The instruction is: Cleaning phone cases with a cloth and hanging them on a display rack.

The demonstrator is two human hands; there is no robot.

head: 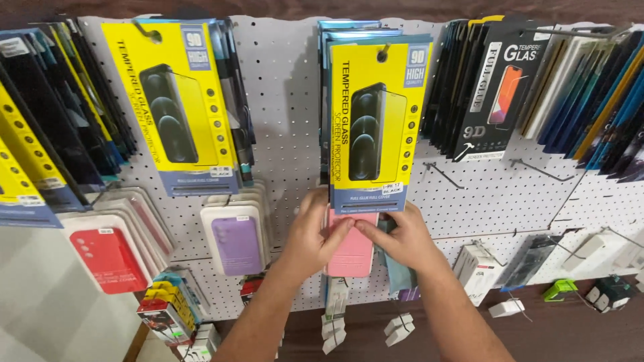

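Head view: both hands on a pink phone case (351, 251) hanging on the white pegboard (288, 121), just below a yellow screen-protector pack (376, 121). Left hand (314, 231) pinching its top edge, right hand (396, 234) likewise. Looks light, slightly flexible, smooth; best held by the edges.

A white board full of small holes (288, 134) is seen across the whole wall. Thin metal hooks (443, 175) are stuck into the board. Above the board, a strip of dark brown wood (335, 8) is seen. Below the board, a dark brown shelf (570, 328) is found. Soft shadows are cast on the board.
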